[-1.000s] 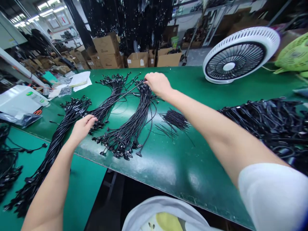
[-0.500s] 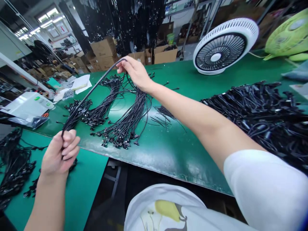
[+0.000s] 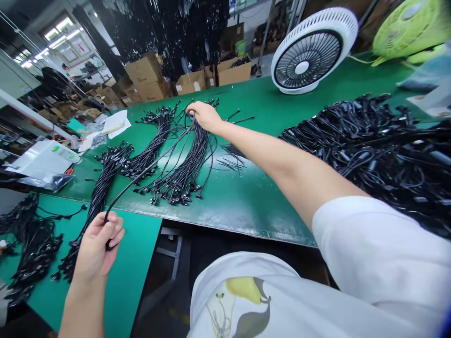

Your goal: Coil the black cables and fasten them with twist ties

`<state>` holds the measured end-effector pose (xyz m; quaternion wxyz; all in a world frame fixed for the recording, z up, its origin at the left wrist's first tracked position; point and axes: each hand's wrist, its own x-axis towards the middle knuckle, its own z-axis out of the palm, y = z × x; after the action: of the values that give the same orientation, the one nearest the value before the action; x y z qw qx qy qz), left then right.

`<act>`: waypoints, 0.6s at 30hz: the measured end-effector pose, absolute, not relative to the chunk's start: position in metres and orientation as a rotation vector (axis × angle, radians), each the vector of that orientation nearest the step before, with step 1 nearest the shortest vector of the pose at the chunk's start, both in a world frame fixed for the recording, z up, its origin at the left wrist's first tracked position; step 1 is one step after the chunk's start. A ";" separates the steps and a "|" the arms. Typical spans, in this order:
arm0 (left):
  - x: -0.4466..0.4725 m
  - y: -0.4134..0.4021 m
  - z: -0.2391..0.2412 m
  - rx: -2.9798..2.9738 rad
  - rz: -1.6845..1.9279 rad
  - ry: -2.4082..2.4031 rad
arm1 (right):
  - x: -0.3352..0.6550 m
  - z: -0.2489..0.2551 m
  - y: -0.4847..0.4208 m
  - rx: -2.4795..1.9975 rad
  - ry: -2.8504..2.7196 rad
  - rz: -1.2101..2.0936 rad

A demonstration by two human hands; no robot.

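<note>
Green benchtop (image 3: 243, 199) gleaming, smooth, glossy | on it, white fan (image 3: 301, 68) in shiny plastic, cable bundle (image 3: 198, 151) sheathed in smooth black plastic | behind it, matt cardboard boxes (image 3: 235, 74)

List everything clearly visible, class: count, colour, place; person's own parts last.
Held cable: one, black, centre left
Cable bundles: three, black, left half
Thin strips: many, black, centre
Cable heaps: two, black, right and lower left
Fans: two, white and lime, upper right
Papers: several, white, upper left
Boxy object: one, white, left
Cardboard boxes: several, brown, background
Tabletops: two, green, under cables
Shirt: one, white, bottom
Left hand: one, bare, lower left
Right hand: one, bare, upper centre
</note>
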<state>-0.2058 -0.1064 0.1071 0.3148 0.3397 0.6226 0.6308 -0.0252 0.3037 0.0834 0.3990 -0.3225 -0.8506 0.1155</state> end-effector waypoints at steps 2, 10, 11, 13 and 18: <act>-0.212 -0.106 0.095 0.859 1.678 1.662 | -0.015 0.091 0.308 -0.828 -2.191 0.239; -0.223 -0.108 0.078 1.362 1.492 2.253 | 0.002 0.094 0.309 -0.824 -2.283 0.242; -0.220 -0.109 0.080 1.431 1.424 2.291 | 0.002 0.089 0.309 -0.838 -2.271 0.266; -0.215 -0.111 0.081 1.487 1.330 2.284 | -0.001 0.078 0.309 -0.861 -2.248 0.334; -0.216 -0.115 0.070 1.358 1.230 2.117 | -0.013 0.048 0.308 -0.896 -2.156 0.425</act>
<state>-0.2163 -0.1146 0.0699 0.1703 0.4779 0.7450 0.4330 -0.0131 0.3079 0.0475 0.3747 -0.3502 -0.8423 0.1659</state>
